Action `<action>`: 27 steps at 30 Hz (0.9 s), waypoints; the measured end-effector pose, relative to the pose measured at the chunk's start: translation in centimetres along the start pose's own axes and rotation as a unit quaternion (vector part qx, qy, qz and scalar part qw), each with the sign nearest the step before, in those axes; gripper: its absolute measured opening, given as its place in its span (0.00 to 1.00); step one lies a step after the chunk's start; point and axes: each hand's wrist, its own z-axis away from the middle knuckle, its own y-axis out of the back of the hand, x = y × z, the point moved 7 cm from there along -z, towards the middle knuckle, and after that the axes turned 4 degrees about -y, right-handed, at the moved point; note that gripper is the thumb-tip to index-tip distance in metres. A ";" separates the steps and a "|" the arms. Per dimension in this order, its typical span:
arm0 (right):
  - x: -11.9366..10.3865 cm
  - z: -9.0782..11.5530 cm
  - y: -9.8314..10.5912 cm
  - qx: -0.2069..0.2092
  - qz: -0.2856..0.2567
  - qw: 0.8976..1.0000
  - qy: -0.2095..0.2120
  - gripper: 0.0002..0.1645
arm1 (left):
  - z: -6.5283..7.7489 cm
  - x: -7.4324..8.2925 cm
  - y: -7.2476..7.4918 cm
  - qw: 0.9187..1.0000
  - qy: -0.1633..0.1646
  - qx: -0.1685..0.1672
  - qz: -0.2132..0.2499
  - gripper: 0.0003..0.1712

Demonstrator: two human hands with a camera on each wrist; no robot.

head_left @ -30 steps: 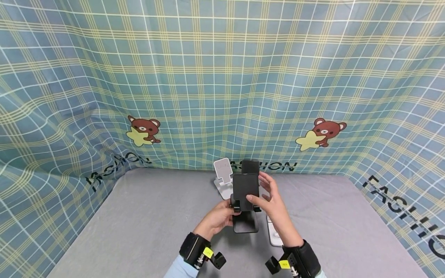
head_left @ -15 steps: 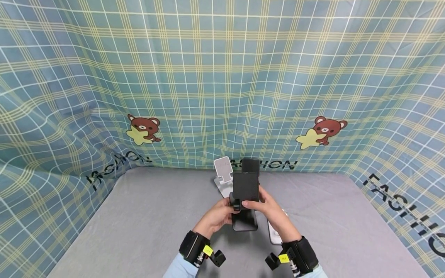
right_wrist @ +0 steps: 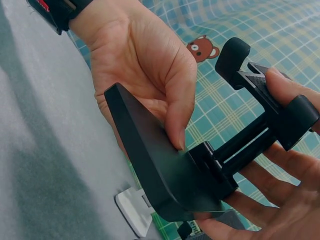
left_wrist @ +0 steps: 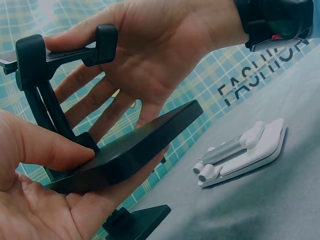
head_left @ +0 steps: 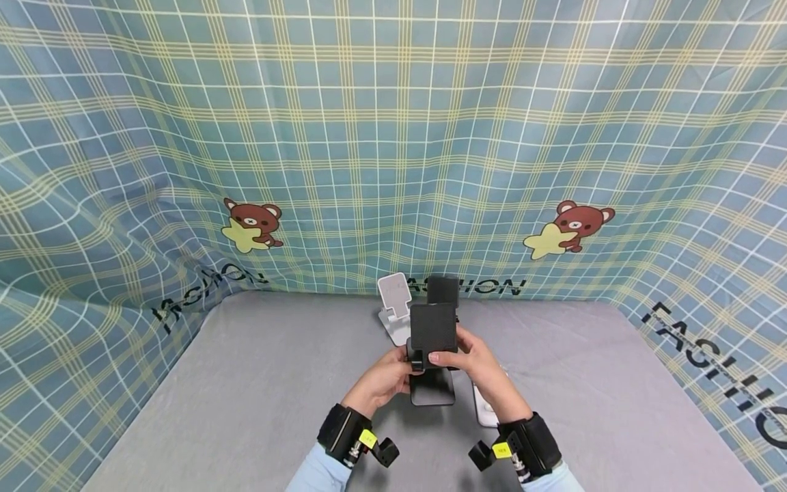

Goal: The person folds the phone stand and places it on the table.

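Note:
An unfolded black phone stand (head_left: 433, 326) is held up between both hands in the head view. My left hand (head_left: 381, 383) grips its base; in the left wrist view the thumb lies on top of the base (left_wrist: 150, 142), beside the hinge, with the palm underneath. My right hand (head_left: 482, 365) holds the upper plate near its lower edge, thumb on the front and fingers behind. Twin arms (right_wrist: 242, 145) join base and plate in the right wrist view, and two hooked phone rests (right_wrist: 234, 57) stick out from the plate.
Behind the held stand, a white phone stand (head_left: 395, 295) and another black one (head_left: 444, 290) stand upright on the grey cloth (head_left: 277, 383). A folded white stand (left_wrist: 245, 150) lies by the right forearm. A plaid curtain (head_left: 406, 137) closes off the back and sides.
My right hand has come down and closed in on the plate, its thumb sliding left along the lower part. The left hand keeps its grip on the base. The head view has tilted down slightly.

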 end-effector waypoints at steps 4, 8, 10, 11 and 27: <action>-0.1 0.0 -0.1 -0.001 0.003 1.000 0.003 0.32 | 0.0 -0.1 0.1 1.000 0.003 0.002 -0.002 0.26; -0.2 -0.1 -0.1 0.000 0.003 1.000 0.008 0.31 | -0.1 -0.2 0.2 1.000 0.004 0.002 -0.008 0.26; -0.2 -0.1 -0.1 0.005 0.000 1.000 0.010 0.31 | -0.1 -0.2 0.2 1.000 0.006 0.000 -0.012 0.27; -0.2 -0.2 -0.1 0.010 0.000 1.000 0.011 0.31 | -0.1 -0.2 0.2 1.000 0.008 0.000 -0.012 0.28; 0.3 -0.4 0.5 0.132 0.042 0.989 0.055 0.27 | -0.1 -0.8 -0.9 0.999 0.023 -0.026 0.019 0.27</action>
